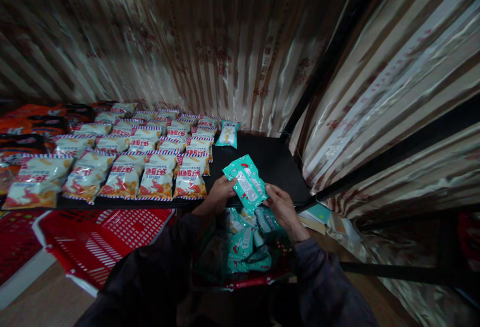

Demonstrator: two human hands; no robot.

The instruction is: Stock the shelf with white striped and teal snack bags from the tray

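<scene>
Striped sheeting [210,42]: is hanging behind the shelf and along the right side.
Black shelf [270,149]: is lying in front of it, its right end showing bare.
White snack bags [155,177]: are filling the shelf's middle and left in rows, crowding up beside the left hand.
Black bar [332,62]: is slanting past the shelf's right end.
Empty red basket [112,237]: is sitting below the shelf edge, the left sleeve covering part.
Loaded basket [258,282]: is holding teal packets [240,247] beneath the hands.
Orange-and-black bags [32,117]: are lying far left.
Left hand [219,196], right hand [283,209]: are pinching opposite edges of one packet.
Held teal packet [245,184]: is hovering over the shelf's front edge.
Back teal packet [227,134]: is resting beside the white rows.
</scene>
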